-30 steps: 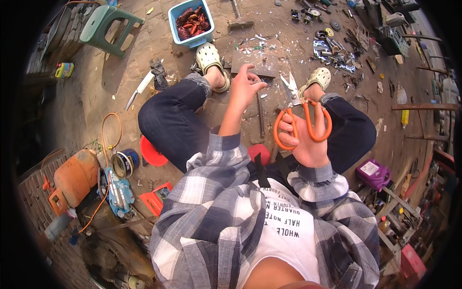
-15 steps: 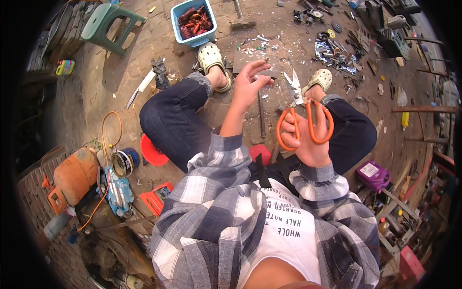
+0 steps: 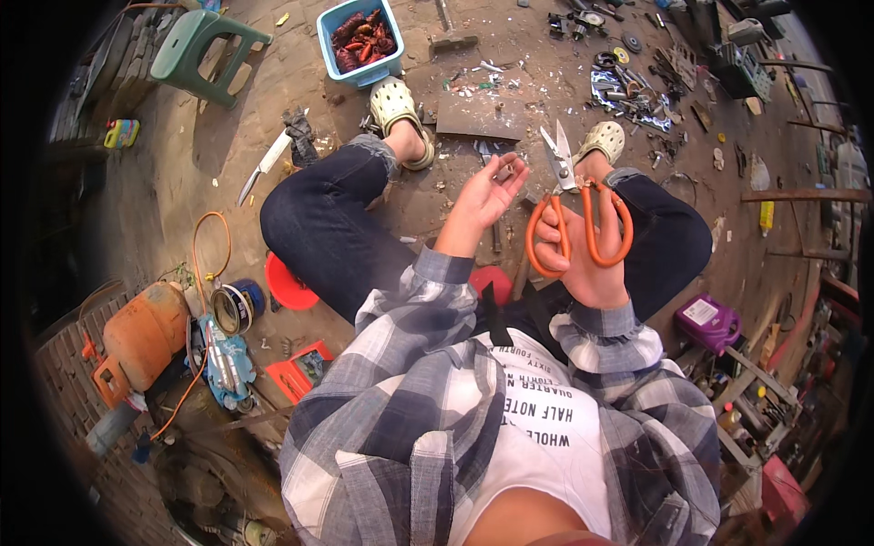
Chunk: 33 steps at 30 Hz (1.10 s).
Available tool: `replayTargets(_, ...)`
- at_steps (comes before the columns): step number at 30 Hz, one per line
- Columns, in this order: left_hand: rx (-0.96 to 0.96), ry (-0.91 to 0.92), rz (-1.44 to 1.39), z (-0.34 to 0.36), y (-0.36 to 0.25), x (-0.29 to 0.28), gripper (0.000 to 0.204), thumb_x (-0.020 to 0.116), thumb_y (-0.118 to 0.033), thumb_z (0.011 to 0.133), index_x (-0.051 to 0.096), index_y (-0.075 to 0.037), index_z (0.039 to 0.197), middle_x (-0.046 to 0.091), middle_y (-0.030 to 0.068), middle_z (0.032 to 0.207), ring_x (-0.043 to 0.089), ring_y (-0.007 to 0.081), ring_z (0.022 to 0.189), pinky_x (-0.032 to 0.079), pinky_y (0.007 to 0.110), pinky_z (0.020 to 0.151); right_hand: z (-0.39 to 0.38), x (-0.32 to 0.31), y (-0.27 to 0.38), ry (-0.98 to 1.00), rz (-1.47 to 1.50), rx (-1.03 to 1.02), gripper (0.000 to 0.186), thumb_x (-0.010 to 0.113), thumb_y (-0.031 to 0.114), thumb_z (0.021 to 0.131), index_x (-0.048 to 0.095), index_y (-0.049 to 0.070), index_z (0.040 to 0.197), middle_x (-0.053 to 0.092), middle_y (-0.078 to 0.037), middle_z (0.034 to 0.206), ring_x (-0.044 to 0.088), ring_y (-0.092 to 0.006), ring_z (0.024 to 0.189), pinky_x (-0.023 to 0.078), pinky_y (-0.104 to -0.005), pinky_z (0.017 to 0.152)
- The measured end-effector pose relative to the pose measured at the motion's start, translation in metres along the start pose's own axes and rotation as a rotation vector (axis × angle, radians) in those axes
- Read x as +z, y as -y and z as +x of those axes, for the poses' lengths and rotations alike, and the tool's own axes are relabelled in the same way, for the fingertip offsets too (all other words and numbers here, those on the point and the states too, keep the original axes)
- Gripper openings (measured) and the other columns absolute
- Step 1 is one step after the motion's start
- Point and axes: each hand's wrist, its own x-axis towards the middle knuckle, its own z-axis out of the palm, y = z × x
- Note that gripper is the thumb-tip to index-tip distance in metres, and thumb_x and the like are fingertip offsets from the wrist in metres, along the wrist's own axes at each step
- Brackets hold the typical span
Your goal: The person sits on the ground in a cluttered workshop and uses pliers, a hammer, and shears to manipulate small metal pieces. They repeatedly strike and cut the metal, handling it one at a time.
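My right hand [image 3: 596,268] is closed on a pair of scissors [image 3: 565,173] with large orange handles. Its fingers pass through the loops, and the metal blades stand apart, pointing away from me. To the left of the blades, my left hand [image 3: 482,200] is raised with loosely curled fingers, apart from one another. I make out nothing held in it. Beyond that hand a flat dark metal plate [image 3: 469,126] lies on the ground, with a small upright piece [image 3: 498,108] on it. Small pale scraps lie around the plate.
A blue tub [image 3: 326,50] of reddish-brown pieces stands beyond my left shoe. A knife [image 3: 264,166] and a hammer [image 3: 452,41] lie on the ground. Left are a green stool [image 3: 196,59], red bowl [image 3: 289,284] and orange gas cylinder [image 3: 146,332]; right, metal parts [image 3: 626,96] and a purple jug [image 3: 707,323].
My left hand has drawn back toward me and to the right, away from the plate, and its fingers have curled. The scissors stay in my right hand, almost unmoved.
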Motion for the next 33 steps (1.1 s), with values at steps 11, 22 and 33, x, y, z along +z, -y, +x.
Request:
replayTargets(11, 0.129, 0.381, 0.302, -0.026, -0.013, 0.029, 0.031, 0.046, -0.025, 0.098, 0.055, 0.002, 0.109, 0.06, 0.0126, 0.11, 0.049, 0.0261, 0.117, 0.043, 0.038, 0.101, -0.007, 0.005, -0.005, 0.008, -0.178, 0.012, 0.065, 0.027, 0.07, 0.088, 0.046, 0.007, 0.091, 0.042, -0.001, 0.075, 0.041, -0.012, 0.051, 0.031, -0.0222, 0.048)
replayTargets(22, 0.132, 0.267, 0.209, -0.029, -0.009, 0.04, 0.032, 0.052, -0.037, 0.094, 0.063, -0.006, 0.09, 0.063, 0.0106, 0.099, 0.053, 0.0262, 0.105, 0.038, 0.042, 0.101, -0.011, 0.02, -0.018, 0.046, -0.203, 0.137, 0.073, 0.029, 0.075, 0.084, 0.043, 0.004, 0.093, 0.041, -0.002, 0.076, 0.04, -0.0112, 0.047, 0.031, -0.0203, 0.044)
replayTargets(33, 0.121, 0.249, 0.102, -0.025, -0.011, 0.033, 0.034, 0.06, -0.039, 0.088, 0.064, -0.007, 0.078, 0.065, 0.0066, 0.09, 0.059, 0.0217, 0.094, 0.04, 0.041, 0.101, -0.007, 0.02, -0.026, 0.044, -0.049, 0.191, 0.071, 0.027, 0.073, 0.086, 0.046, 0.005, 0.094, 0.043, -0.001, 0.077, 0.037, -0.0102, 0.054, 0.029, -0.0201, 0.049)
